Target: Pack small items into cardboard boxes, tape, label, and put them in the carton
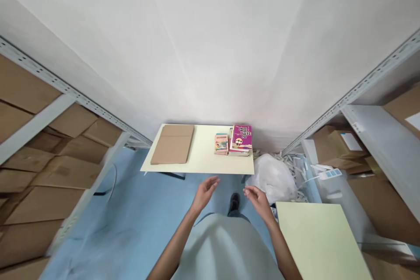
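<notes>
My left hand (pixel 206 191) and my right hand (pixel 258 198) hang in front of me, both empty, fingers loosely apart. They sit just short of the near edge of a pale yellow table (pixel 203 157) against the white wall. A flat brown cardboard piece (pixel 173 143) lies on the table's left half. On its right half stand two small stacks of books: a magenta-covered stack (pixel 242 138) and a smaller stack with a pink cover (pixel 222 144). Neither hand touches anything.
Metal shelving with cardboard boxes (pixel 39 170) lines the left, more shelving and boxes (pixel 374 157) the right. A white plastic bag (pixel 274 177) and paper shreds lie right of the table. A second pale green tabletop (pixel 320 238) is at my right. Blue floor (pixel 131 210).
</notes>
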{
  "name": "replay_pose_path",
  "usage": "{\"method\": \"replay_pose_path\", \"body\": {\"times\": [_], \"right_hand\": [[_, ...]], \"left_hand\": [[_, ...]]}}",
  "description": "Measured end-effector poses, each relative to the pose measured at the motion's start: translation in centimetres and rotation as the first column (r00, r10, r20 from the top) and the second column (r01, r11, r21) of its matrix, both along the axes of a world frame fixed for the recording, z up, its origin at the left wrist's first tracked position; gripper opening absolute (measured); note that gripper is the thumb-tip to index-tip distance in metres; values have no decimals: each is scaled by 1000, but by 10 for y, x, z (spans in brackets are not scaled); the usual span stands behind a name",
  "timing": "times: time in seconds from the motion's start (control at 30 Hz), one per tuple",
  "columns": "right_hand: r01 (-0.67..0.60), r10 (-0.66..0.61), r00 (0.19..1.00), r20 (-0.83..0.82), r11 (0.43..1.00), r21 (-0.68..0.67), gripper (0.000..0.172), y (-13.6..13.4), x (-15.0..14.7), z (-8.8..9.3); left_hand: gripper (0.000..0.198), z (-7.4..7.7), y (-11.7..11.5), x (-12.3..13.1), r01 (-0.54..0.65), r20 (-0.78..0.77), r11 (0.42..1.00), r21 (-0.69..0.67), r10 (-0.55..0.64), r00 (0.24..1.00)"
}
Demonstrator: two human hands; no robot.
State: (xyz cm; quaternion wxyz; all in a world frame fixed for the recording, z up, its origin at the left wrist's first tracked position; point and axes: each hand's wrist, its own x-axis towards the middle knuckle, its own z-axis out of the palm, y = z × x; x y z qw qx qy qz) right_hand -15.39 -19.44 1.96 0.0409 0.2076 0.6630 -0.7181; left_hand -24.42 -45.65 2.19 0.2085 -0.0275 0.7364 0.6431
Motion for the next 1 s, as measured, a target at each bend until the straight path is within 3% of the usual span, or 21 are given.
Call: {"method": "replay_pose_path", "body": {"times": [0.2, 0.43, 0.67, 0.73, 0.83, 1.0], "right_hand": [[-129, 129, 992, 8, 990, 58, 60, 24, -58, -14], [-241, 238, 970, 44, 967, 86, 57, 25, -106, -23], [-214, 206, 975, 86, 972, 97, 49, 9, -140, -23], [-175, 163, 981, 103, 978, 116, 49, 5, -148, -19], [-121, 98, 984, 147, 979, 161, 51, -2, -156, -12], [-92, 33, 969, 243, 968, 233, 54, -24, -165, -3]], "left_hand": [[77, -12, -1, -22, -84, 90, 995, -49, 88, 992], [73, -24, -8, -66, -91, 110, 989, -119, 104, 988], [60, -61, -11, -158, 8, 81, 966, -259, 14, 997], [54, -74, -3, -191, 61, 131, 933, -355, -15, 991], [50, -89, 15, -238, 148, 190, 837, -526, -54, 980], [61, -106, 36, -284, 209, 263, 779, -591, -58, 963]]}}
